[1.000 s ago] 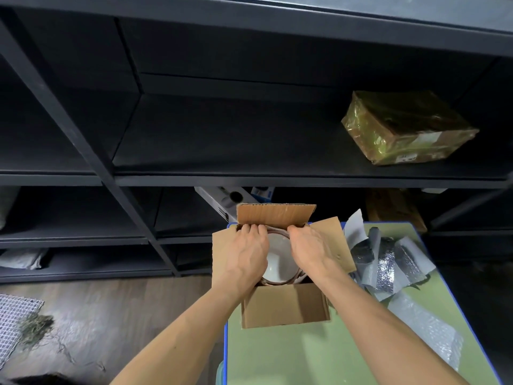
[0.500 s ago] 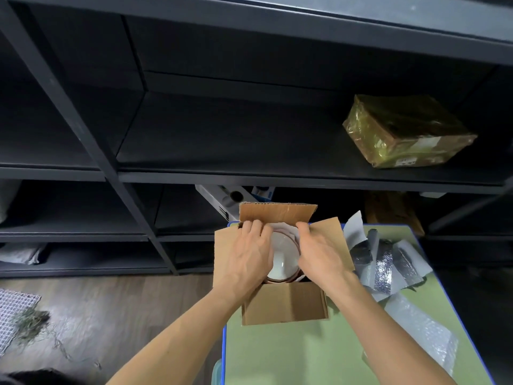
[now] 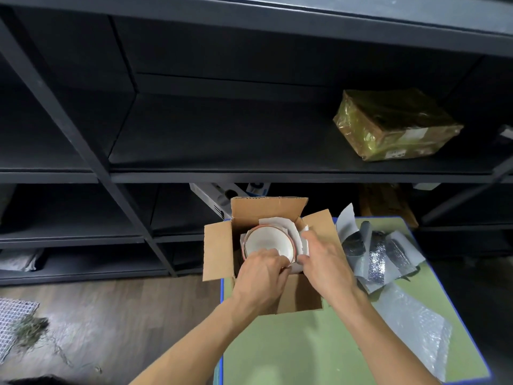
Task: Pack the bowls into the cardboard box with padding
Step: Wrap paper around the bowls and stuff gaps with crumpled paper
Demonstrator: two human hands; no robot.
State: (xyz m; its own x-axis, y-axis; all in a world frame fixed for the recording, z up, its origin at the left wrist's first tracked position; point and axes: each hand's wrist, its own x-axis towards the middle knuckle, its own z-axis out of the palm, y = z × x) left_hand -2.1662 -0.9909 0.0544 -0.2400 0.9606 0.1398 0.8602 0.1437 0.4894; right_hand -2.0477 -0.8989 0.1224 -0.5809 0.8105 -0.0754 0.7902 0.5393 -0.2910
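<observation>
Squarely at the far left corner of a green tabletop with a blue edge (image 3: 305, 351), left flap hanging past that edge: an open brown cardboard box (image 3: 301, 300), flaps turned out. Inside, mouth up and roughly level: a white round bowl with a thin reddish rim (image 3: 268, 240), sunk below the flap folds. Wrapped about the far and right sides of that bowl, between it and the box walls: a crumpled white padding sheet (image 3: 294, 232).

Reaching in from the near side, left hand (image 3: 261, 276), fingers bent down over the near rim of the bowl and gripping it there. Just beside it, right hand (image 3: 326, 263), fingers and thumb clenched on the white padding sheet at the bowl's right side, knuckles over the right flap. Hands nearly touching, a strip of the sheet visible between them.

Right of the box, on the same tabletop: a loose heap of silver and grey foil-faced padding pieces (image 3: 379, 259), and nearer, a clear bubble-wrap sheet (image 3: 416, 332). Behind, dark metal shelving (image 3: 249, 140), with a parcel wound in yellowish tape (image 3: 394, 126) on the upper right shelf. Down left, grey-brown wooden floor (image 3: 111, 315) and a white mesh mat (image 3: 14, 318) with dry strands beside it.
</observation>
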